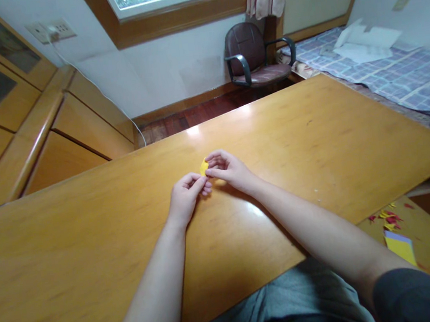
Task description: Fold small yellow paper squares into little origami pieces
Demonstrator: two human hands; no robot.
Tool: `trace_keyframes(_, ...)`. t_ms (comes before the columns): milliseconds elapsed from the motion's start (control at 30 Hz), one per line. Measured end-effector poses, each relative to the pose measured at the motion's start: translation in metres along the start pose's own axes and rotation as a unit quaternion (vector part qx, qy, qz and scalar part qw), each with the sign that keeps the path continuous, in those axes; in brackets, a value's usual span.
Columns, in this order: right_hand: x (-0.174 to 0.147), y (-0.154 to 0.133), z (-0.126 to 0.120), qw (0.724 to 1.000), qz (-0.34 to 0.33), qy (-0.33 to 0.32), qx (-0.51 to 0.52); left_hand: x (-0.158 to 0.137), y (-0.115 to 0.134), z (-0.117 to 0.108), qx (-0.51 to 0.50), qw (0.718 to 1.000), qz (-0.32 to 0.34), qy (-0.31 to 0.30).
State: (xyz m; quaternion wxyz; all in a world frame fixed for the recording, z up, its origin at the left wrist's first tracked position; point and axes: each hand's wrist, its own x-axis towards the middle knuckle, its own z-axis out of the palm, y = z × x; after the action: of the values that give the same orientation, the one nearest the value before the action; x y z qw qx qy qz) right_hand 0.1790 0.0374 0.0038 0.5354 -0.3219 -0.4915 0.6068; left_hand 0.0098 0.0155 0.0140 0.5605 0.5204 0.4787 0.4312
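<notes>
A small yellow piece of folded paper [204,167] is held between my two hands, just above the wooden table [92,249]. My left hand [186,196] pinches its lower end between thumb and fingertips. From the right, my right hand [230,170] has its thumb and bent fingers closed on the paper's side. The fingers cover part of the paper, so its full shape is hidden.
On a lower surface at the right lie several small red and yellow paper pieces [390,219] beside a stack of yellow paper [400,251]. Past the table's far edge stands a brown armchair [246,47]; a bed [404,75] is at right, wooden cabinets [74,131] at left.
</notes>
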Motion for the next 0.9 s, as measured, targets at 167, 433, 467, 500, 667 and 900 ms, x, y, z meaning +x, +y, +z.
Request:
trace_keyframes(167, 0.0003, 0.0002, -0.0004, 1.000, 0.016, 0.005, 0.024, -0.0003, -0.0011, 0.0007, 0.005, 1.000, 0.006, 0.003)
trace_keyframes(433, 0.0004, -0.0004, -0.0006, 0.999, 0.020, 0.010, 0.026, -0.0009, 0.0017, 0.0025, 0.020, 1.000, 0.011, 0.000)
trace_keyframes(467, 0.0003, -0.0004, -0.0005, 0.999, 0.020, 0.013, 0.025, -0.0011, 0.0018, 0.0026, 0.019, 1.000, 0.010, 0.000)
trace_keyframes(500, 0.0003, -0.0005, -0.0004, 0.999, 0.020, 0.015, 0.024, -0.0012, 0.0019, 0.0028, 0.018, 1.000, 0.010, -0.001)
trace_keyframes(667, -0.0002, -0.0025, 0.0001, 0.999, 0.019, 0.021, 0.024, -0.0015, 0.0023, 0.0036, 0.016, 1.000, 0.006, -0.004)
trace_keyframes(900, -0.0014, -0.0051, 0.0012, 0.999, 0.018, 0.014, 0.023, -0.0011, 0.0032, 0.0033, 0.024, 1.000, 0.009, -0.013)
